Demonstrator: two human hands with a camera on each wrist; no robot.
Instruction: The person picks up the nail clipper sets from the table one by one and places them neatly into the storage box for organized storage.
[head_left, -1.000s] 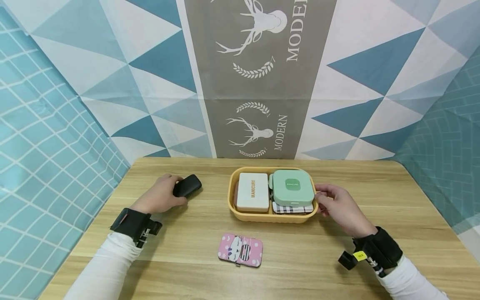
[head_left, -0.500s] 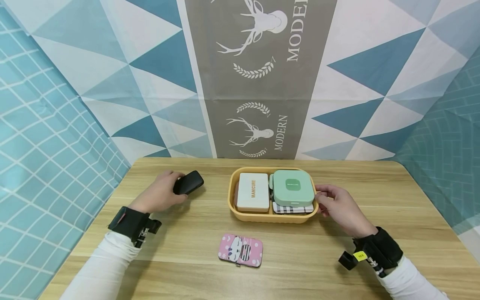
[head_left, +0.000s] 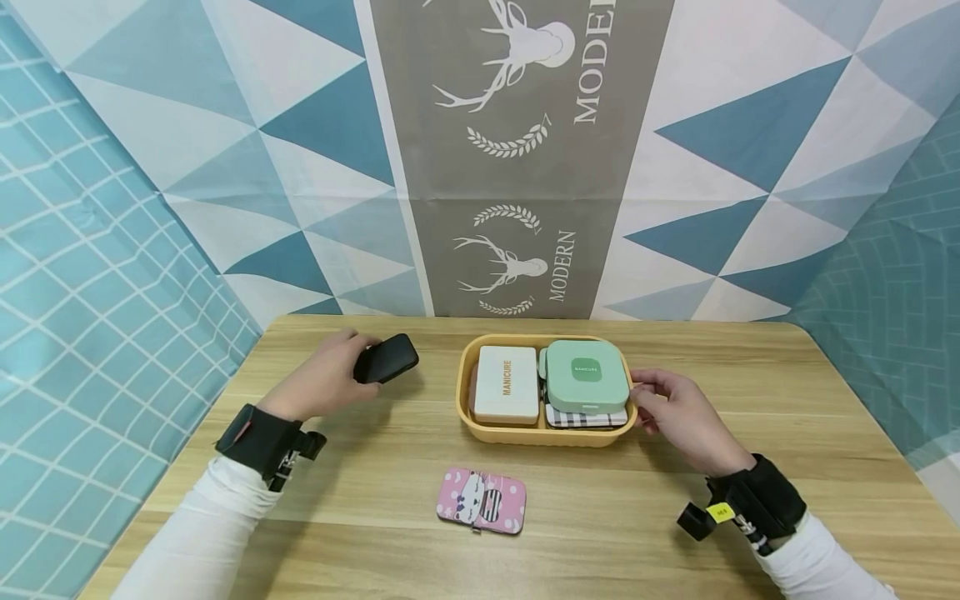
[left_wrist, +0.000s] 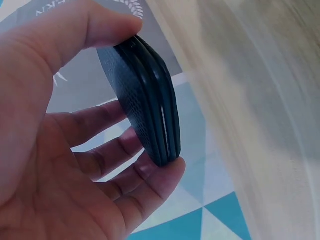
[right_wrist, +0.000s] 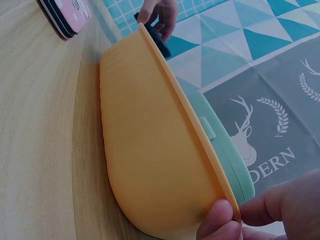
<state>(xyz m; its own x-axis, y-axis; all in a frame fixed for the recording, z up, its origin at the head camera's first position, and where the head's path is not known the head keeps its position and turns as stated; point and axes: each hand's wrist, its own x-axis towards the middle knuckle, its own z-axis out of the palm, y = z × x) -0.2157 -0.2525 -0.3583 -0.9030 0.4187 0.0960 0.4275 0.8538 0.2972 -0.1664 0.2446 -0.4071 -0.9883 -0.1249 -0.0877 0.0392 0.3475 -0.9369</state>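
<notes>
My left hand (head_left: 322, 377) holds a slim black case (head_left: 386, 358) by its edges, thumb on one side and fingers on the other. In the left wrist view this black case (left_wrist: 137, 95) has a textured cover and a seam along its rim. My right hand (head_left: 678, 415) pinches the right rim of a yellow-orange plastic basket (head_left: 502, 435); the right wrist view shows fingertips on both sides of the rim. Inside the basket are a white box (head_left: 506, 379) marked MANICURE, a mint-green case (head_left: 588, 383), and a black-and-white checked case (head_left: 585, 418) partly hidden under the green one.
A pink case (head_left: 482, 500) with a cartoon cat and a small clasp lies on the wooden table (head_left: 600, 533), in front of the basket. Patterned cloth (head_left: 510, 167) with deer prints hangs behind the table's far edge. Blue grid-patterned cloth (head_left: 97, 333) covers the left side.
My left hand has lifted the black case a little and moved it slightly right and away from me. The right hand and basket stay where they were.
</notes>
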